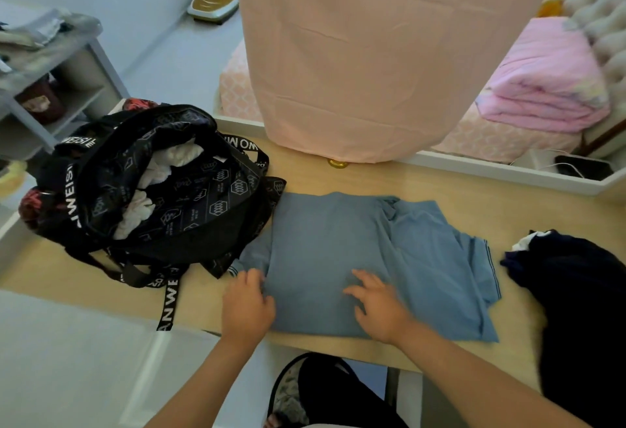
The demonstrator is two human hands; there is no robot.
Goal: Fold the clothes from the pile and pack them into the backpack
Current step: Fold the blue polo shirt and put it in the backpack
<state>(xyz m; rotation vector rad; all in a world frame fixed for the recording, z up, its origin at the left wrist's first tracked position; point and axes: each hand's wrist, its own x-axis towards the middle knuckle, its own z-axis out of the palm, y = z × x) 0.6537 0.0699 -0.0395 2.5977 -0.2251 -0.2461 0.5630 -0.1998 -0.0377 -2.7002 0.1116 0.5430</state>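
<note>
Fingers of left hand (247,305) pinch blue shirt (325,241) edge; right hand (381,309) fingers lie spread.

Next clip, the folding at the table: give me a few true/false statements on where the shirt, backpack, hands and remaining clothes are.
1. The backpack stands open with white cloth inside. True.
2. The blue shirt is already packed in the backpack. False: it lies on the table, just right of the backpack.
3. The right hand rests on the shirt with fingers spread. True.
4. The dark clothes lie left of the backpack. False: they lie at the table's right end, right of the shirt.
5. The left hand is at the shirt's left edge. True.
</note>
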